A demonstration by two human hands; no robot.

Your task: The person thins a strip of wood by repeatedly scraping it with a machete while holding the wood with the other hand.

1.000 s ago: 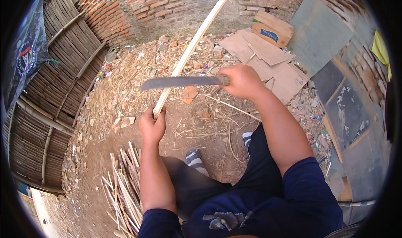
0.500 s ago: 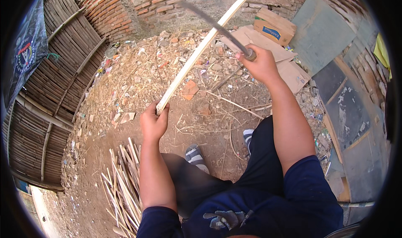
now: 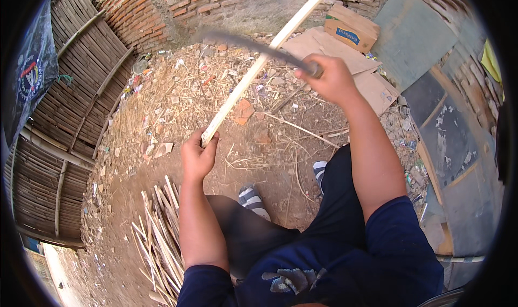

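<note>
My left hand [image 3: 198, 155] is closed around the near end of a long, pale bamboo strip [image 3: 237, 95]. The strip slants up and away to the right, past the top edge of the view. A machete [image 3: 245, 41] with a dark, slightly curved blade is gripped by its handle in my right hand [image 3: 332, 79]. Its blade points left and crosses over the strip about midway; motion blurs the blade, and I cannot tell whether the two touch.
Several pale strips [image 3: 162, 226] lie piled on the ground beside my left forearm. Dry shavings and brick rubble [image 3: 172, 102] cover the ground ahead. A cardboard box [image 3: 352, 27] stands near the brick wall [image 3: 199, 2]. At left is a bamboo-slat panel [image 3: 81, 53]; grey boards [image 3: 415, 34] lean at right.
The machete has rotated, its tip sweeping left and down toward me. My right hand has shifted slightly left. My left hand and the strip have barely moved.
</note>
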